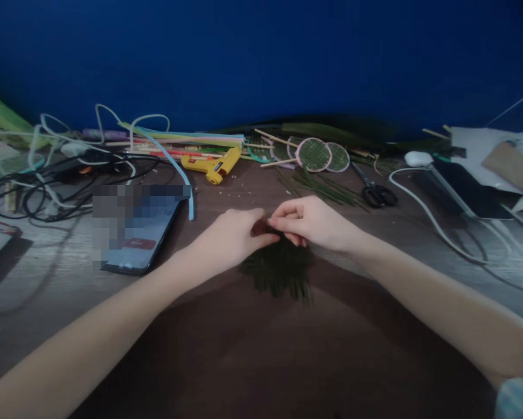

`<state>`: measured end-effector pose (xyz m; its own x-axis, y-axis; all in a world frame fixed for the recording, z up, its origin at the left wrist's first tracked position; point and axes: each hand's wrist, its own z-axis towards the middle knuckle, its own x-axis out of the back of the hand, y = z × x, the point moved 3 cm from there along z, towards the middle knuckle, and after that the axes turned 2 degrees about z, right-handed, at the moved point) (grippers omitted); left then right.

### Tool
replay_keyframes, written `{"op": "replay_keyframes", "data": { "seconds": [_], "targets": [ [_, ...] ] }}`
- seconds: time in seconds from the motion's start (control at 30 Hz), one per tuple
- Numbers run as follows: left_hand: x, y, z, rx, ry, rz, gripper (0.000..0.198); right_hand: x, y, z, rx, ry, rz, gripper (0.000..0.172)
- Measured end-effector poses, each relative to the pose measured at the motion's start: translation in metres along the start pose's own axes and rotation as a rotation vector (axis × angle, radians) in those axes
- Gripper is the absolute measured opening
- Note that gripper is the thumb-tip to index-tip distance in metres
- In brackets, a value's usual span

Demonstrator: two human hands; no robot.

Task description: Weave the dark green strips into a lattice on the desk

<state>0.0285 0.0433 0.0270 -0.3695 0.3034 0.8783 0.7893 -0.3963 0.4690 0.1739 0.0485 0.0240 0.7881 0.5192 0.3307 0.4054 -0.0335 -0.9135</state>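
A dark green bundle of thin strips (283, 270) lies under and just below both hands at the middle of the table, its ends fanned toward me. My left hand (244, 233) curls round the upper left of the bundle, thumb and fingers close together; what it grips is too dark to make out. My right hand (311, 221) touches it from the right, thumb and forefinger pinched on something tiny and hidden. Behind the hands lie more loose green strips (327, 189) and round woven green pieces with pink rims on sticks (314, 155).
A yellow glue gun (213, 166) and a blue strip (174, 157) lie behind my left hand. A phone (145, 233) is at the left, near tangled cables (38, 192). Black scissors (375, 192), a white cable (427, 215) and a dark device (471, 189) lie at the right.
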Motion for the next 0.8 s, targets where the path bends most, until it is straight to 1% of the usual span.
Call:
{"op": "replay_keyframes", "data": {
  "seconds": [0.13, 0.2, 0.27, 0.33, 0.4, 0.47, 0.53, 0.67, 0.8],
  "targets": [
    [0.001, -0.002, 0.002, -0.020, -0.011, 0.016, 0.018, -0.006, 0.002, 0.002, 0.034, -0.069, 0.131, 0.020],
    [0.003, -0.005, 0.003, -0.013, -0.032, 0.034, 0.018, -0.004, 0.004, 0.003, 0.057, -0.050, 0.139, 0.021],
    [0.005, -0.008, 0.005, 0.014, -0.072, 0.027, 0.020, 0.001, 0.007, 0.005, 0.099, 0.041, 0.044, 0.018],
    [0.006, -0.011, 0.007, 0.031, -0.125, -0.009, 0.020, 0.004, 0.008, 0.006, 0.167, 0.146, -0.138, 0.012],
    [0.007, -0.013, 0.007, 0.021, -0.163, -0.051, 0.020, 0.003, 0.010, 0.007, 0.238, 0.199, -0.325, 0.008],
    [0.008, -0.014, 0.008, 0.009, -0.184, -0.072, 0.022, -0.001, 0.011, 0.007, 0.321, 0.193, -0.459, 0.008],
    [0.008, -0.016, 0.009, 0.004, -0.211, -0.086, 0.024, -0.004, 0.013, 0.008, 0.370, 0.188, -0.536, 0.009],
    [0.008, -0.019, 0.011, -0.014, -0.252, -0.104, 0.023, -0.007, 0.017, 0.008, 0.363, 0.169, -0.594, 0.013],
    [0.008, -0.020, 0.012, -0.025, -0.250, -0.107, 0.022, -0.007, 0.018, 0.008, 0.358, 0.154, -0.613, 0.015]
  ]
}}
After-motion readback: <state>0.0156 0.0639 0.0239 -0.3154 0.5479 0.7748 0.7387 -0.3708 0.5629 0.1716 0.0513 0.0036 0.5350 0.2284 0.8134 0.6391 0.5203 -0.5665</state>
